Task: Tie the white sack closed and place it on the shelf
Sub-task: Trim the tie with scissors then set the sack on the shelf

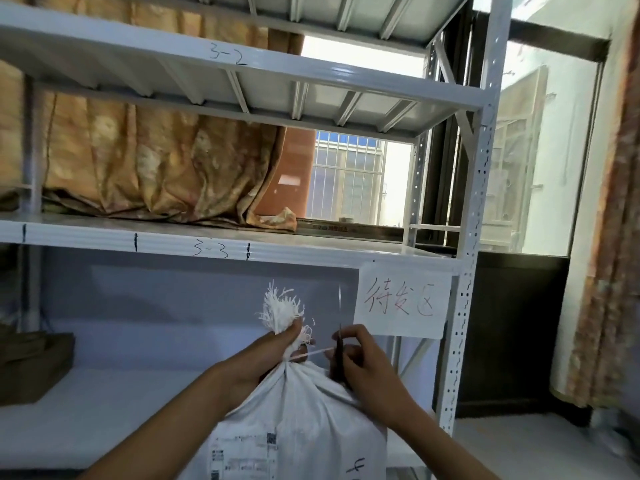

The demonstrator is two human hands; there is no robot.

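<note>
We are noting a brown cardboard box (31,365) at 9 o'clock, sitting on the lower deck of the white metal shelf (207,244).

The left hand (273,344) is clenching the gathered neck of the white woven sack (298,420). Its fingers are wrapping round the neck just under the frayed tuft (282,310), which is fanning up toward 12 o'clock. The sack is standing with its long axis running 6 to 12 o'clock, in front of the lower bay, with its body below both hands. We are unable to tell what is bearing its weight. The cloth is puckering tightly beneath the neck, and a printed shipping label (242,448) is showing on the sack's face.

A thin white tie (311,354) is running taut from the neck toward 3 o'clock into the right hand (360,358). That hand is pinching the tie together with a slim dark tool (340,344), which we are unable to identify. The right hand is sitting just beside the neck, and the left hand is on it.

We are judging the tie as not yet finished, and the next pull as needing to run along 3 o'clock against the left hand's hold. A paper sign (401,301) is hanging at 1 o'clock.
</note>
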